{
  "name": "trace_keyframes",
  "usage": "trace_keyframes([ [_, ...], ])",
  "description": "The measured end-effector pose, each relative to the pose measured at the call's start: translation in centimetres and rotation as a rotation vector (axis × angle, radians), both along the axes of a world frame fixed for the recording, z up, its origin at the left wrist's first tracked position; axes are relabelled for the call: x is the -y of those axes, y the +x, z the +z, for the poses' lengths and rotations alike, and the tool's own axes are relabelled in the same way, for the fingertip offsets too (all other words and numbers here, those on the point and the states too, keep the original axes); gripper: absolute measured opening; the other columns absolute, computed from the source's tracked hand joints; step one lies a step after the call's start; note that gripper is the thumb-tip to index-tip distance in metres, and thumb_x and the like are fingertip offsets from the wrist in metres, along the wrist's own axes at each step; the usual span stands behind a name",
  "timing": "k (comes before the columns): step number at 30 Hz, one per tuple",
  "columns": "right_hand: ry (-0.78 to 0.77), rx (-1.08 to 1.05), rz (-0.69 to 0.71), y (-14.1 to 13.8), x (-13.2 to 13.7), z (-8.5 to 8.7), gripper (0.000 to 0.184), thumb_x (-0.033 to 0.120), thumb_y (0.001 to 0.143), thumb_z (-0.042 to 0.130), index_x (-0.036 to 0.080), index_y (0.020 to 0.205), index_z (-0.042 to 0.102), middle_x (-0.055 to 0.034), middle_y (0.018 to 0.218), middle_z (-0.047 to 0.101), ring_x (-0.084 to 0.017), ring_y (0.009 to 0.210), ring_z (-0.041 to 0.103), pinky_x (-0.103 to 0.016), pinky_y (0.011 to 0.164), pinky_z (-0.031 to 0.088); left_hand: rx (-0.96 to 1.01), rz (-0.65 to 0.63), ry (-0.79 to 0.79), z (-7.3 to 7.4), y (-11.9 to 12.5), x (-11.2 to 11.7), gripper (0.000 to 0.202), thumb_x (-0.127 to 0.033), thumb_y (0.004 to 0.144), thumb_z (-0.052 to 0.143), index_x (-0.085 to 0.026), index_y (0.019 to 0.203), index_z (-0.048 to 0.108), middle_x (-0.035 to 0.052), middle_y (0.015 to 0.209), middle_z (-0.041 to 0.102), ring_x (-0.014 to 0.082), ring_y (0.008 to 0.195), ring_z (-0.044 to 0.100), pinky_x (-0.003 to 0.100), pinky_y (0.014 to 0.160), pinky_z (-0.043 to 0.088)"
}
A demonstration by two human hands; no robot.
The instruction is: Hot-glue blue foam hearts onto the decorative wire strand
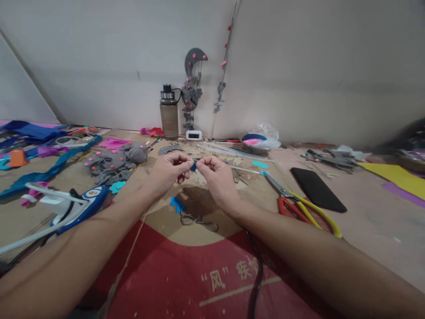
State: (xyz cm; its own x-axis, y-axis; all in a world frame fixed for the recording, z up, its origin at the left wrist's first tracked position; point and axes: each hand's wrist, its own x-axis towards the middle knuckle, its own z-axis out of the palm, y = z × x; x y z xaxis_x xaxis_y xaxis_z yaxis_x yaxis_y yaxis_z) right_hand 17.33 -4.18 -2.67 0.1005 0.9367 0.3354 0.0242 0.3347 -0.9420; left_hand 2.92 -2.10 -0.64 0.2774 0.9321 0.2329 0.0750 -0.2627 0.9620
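Fingertips of my left hand (171, 173) and my right hand (217, 179) meet above the cardboard, pinching a small dark blue piece (193, 166) between them. Most of that piece is hidden by the fingers. Below the hands lie bright blue cut-out shapes (178, 204) and a loop of grey cord (201, 222). To the right of my right hand, a thin whitish stick (247, 169) points toward the scissors (283, 191), which have one red and one yellow handle. Light blue scalloped cut-outs (260, 164) lie just beyond the stick.
At left are a blue-and-white iron (81, 206), a pile of grey pieces with yarn (113, 164) and blue fabric strips (59, 166). A bottle (169, 117), small clock (193, 135) and bowl (255, 142) stand along the wall. A black phone (318, 189) lies right; a dark cable (257, 279) runs in front.
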Motion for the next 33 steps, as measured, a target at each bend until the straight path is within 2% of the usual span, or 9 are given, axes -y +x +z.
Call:
trace_keyframes([
  [5,0.007,-0.013,-0.014,0.07,-0.25,-0.29,0.012,0.029,0.074,0.059,0.018,0.072,0.057,0.0048,0.060,0.050,-0.009,0.056,0.038,-0.023,0.054,0.030,0.091,-0.106,-0.166,0.17,0.09,0.03,0.023,-0.034,0.078,0.063,-0.012,0.070,0.059,0.0015,0.054,0.059,0.0073,0.043,0.052,0.017,0.041,0.038],
  [8,0.012,-0.018,-0.021,0.12,-0.40,-0.38,0.012,0.030,0.074,0.058,0.018,0.071,0.057,0.0047,0.061,0.051,-0.009,0.056,0.039,-0.023,0.054,0.030,0.131,-0.121,-0.206,0.25,0.01,0.02,0.025,-0.037,0.078,0.063,-0.012,0.075,0.062,0.0030,0.062,0.062,0.0101,0.050,0.058,0.018,0.041,0.039],
  [12,0.001,0.001,-0.027,0.15,-0.31,-0.25,0.014,0.031,0.074,0.058,0.018,0.071,0.056,0.0052,0.059,0.049,-0.009,0.054,0.037,-0.023,0.052,0.029,0.072,-0.099,-0.163,0.13,-0.15,-0.10,0.029,-0.040,0.076,0.066,-0.012,0.077,0.063,0.0033,0.063,0.063,0.0103,0.054,0.059,0.018,0.042,0.040],
  [17,0.011,0.051,-0.026,0.19,-0.10,-0.36,0.014,0.032,0.075,0.057,0.018,0.072,0.055,0.0051,0.059,0.049,-0.009,0.053,0.037,-0.023,0.051,0.029,-0.084,-0.062,-0.055,-0.05,-0.33,-0.21,0.027,-0.038,0.075,0.069,-0.012,0.083,0.067,0.0031,0.062,0.064,0.0094,0.054,0.057,0.018,0.046,0.042],
  [25,0.035,0.117,0.006,0.14,0.22,-0.51,0.012,0.029,0.077,0.056,0.018,0.072,0.055,0.0049,0.060,0.049,-0.009,0.054,0.039,-0.023,0.051,0.030,-0.134,-0.019,0.021,-0.23,-0.43,-0.20,0.018,-0.032,0.077,0.064,-0.014,0.075,0.062,-0.0007,0.058,0.059,0.0069,0.049,0.050,0.018,0.045,0.039],
  [30,-0.005,0.097,-0.006,0.13,0.07,-0.36,0.012,0.029,0.074,0.056,0.018,0.068,0.054,0.0046,0.060,0.049,-0.010,0.056,0.040,-0.024,0.054,0.031,-0.140,-0.046,-0.017,-0.28,-0.45,-0.44,0.018,-0.033,0.077,0.065,-0.015,0.074,0.062,-0.0014,0.055,0.058,0.0061,0.045,0.048,0.017,0.044,0.038],
  [33,-0.027,0.073,-0.021,0.20,-0.17,-0.43,0.012,0.029,0.073,0.055,0.019,0.067,0.053,0.0050,0.059,0.048,-0.010,0.056,0.039,-0.025,0.055,0.031,-0.071,-0.122,-0.152,0.04,-0.34,-0.44,0.025,-0.038,0.078,0.065,-0.014,0.072,0.062,0.0013,0.055,0.061,0.0065,0.043,0.050,0.018,0.043,0.039],
])
